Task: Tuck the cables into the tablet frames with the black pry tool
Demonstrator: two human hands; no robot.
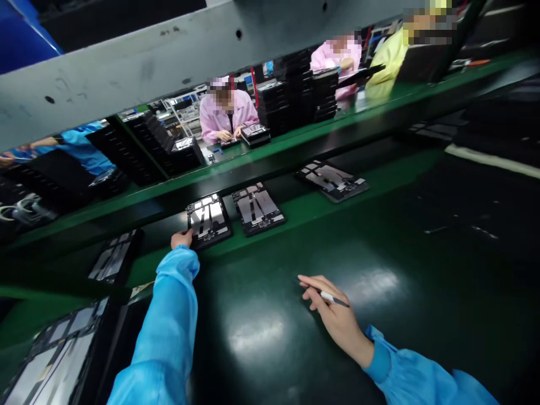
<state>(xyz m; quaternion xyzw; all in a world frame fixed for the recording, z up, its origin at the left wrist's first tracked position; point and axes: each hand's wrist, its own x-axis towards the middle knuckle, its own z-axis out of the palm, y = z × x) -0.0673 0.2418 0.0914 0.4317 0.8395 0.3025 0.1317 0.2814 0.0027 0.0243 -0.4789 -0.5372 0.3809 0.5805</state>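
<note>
Lower left: 1 tablet (54,360), a second tablet (113,257) just beyond. Right of centre: right hand (335,312), fingers closed round 1 pen (331,297), above table (291,354). Mid-frame: row of 3 more; left hand (181,239) touches leftmost tablet (207,220) at its edge, fingers part-hidden, can't tell how closed. Upper middle: black trays (294,90) stacked, contents unreadable.

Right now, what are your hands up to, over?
Left hand: at the left edge of an opened tablet. Right hand: holding pen-like tool. Close on that tablet's right: another tablet.
</note>
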